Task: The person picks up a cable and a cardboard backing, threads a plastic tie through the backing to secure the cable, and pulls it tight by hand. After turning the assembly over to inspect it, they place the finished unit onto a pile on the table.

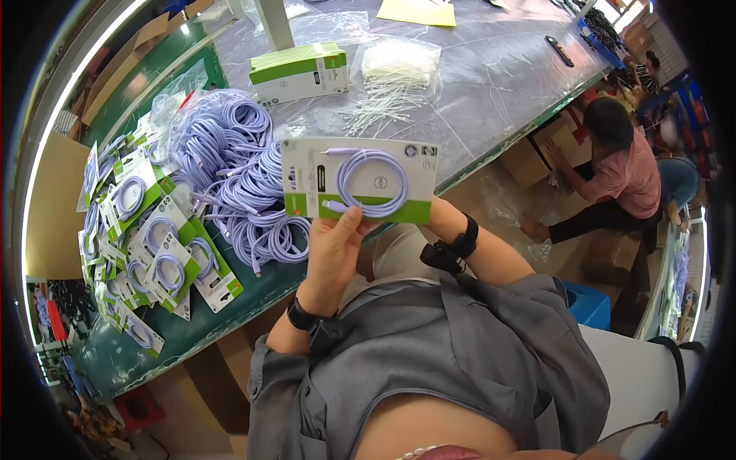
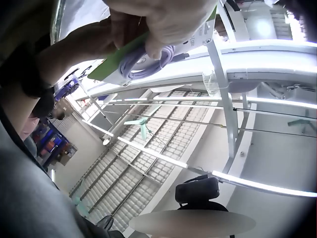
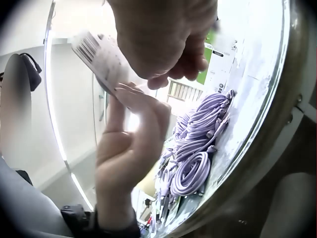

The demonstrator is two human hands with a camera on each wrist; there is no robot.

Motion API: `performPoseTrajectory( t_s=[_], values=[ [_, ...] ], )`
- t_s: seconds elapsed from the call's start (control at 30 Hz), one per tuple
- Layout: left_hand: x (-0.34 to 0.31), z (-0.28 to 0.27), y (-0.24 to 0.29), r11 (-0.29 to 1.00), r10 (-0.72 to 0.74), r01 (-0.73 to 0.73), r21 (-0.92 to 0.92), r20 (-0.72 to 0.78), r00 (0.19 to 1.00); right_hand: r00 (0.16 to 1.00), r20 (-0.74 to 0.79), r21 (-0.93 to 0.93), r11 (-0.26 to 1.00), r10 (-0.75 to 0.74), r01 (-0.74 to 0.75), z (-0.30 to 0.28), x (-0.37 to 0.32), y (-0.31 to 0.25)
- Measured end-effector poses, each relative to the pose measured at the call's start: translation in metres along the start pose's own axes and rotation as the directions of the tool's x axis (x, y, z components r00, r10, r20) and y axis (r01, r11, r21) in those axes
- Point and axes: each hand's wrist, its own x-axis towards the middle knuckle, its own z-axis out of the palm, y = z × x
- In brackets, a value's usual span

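Note:
In the head view my left hand (image 1: 333, 249) pinches the lower edge of a white-and-green packaging card (image 1: 419, 175), thumb in front. A coiled lilac charging cable (image 1: 401, 184) lies on the card's face, its plugs toward the left. My right hand is mostly hidden behind the card in that view, its wrist strap at the lower right. From the right wrist view, the right hand (image 3: 161, 39) shows bent fingers close to the card's back; what lies between its fingertips is hidden. The left hand's thumb presses beside the cable in the left wrist view.
Loose lilac cables (image 1: 230, 146) are heaped left of the card. Beyond them lies a pile of carded cables (image 1: 165, 253). A stack of cards (image 1: 299, 77) and a bag of white ties (image 1: 399, 65) are farther back. Another person (image 1: 625, 153) crouches at right.

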Motion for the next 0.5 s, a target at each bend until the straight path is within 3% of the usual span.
performPoseTrajectory(
  t_s=[0.03,0.07,0.1,0.13,0.17,0.23,0.27,0.33,0.4,0.47,0.5],
  values=[
    [0.003,-0.006,0.0,0.996,0.013,-0.006,0.086,-0.092,0.996,0.995,-0.062,-0.04,0.996,-0.078,0.076,-0.005,-0.002,0.003],
    [0.008,-0.004,0.005,0.996,0.02,-0.012,0.092,-0.089,0.996,0.995,-0.055,-0.041,0.996,-0.083,0.081,-0.011,-0.005,-0.005],
    [0.011,0.0,0.012,0.972,0.088,-0.058,0.226,-0.125,0.988,0.99,-0.104,-0.454,0.89,-0.095,0.038,-0.019,-0.01,-0.017],
    [0.014,0.002,0.017,0.929,0.161,-0.098,0.356,-0.152,0.975,0.981,-0.143,-0.781,0.623,-0.128,-0.033,-0.028,-0.014,-0.028],
    [0.015,-0.003,0.023,0.876,0.179,-0.088,0.474,-0.15,0.972,0.982,-0.138,-0.779,0.626,-0.129,-0.027,-0.037,-0.017,-0.035],
    [0.017,-0.015,0.027,0.813,0.178,-0.069,0.578,-0.134,0.975,0.832,-0.349,-0.661,0.743,-0.431,0.108,-0.05,-0.024,-0.046],
    [0.019,-0.018,0.024,0.741,0.169,-0.049,0.67,-0.116,0.979,0.826,-0.358,-0.66,0.744,-0.435,0.106,-0.037,-0.024,-0.051],
    [0.019,-0.019,0.014,0.746,0.216,-0.113,0.656,-0.078,0.973,0.903,-0.051,-0.94,0.327,-0.426,0.101,-0.002,-0.025,-0.051],
    [0.019,-0.013,0.007,0.791,0.34,-0.244,0.561,-0.072,0.938,0.896,-0.133,-0.95,0.311,-0.423,0.005,0.015,-0.025,-0.034],
    [0.009,-0.021,0.005,0.86,0.272,-0.171,0.48,-0.149,0.95,0.847,-0.482,-0.709,0.667,-0.225,-0.226,0.02,-0.021,-0.018],
    [0.003,-0.023,0.001,0.855,0.274,-0.175,0.487,-0.139,0.951,0.845,-0.48,-0.709,0.671,-0.235,-0.216,0.025,-0.019,-0.013]
  ],
)
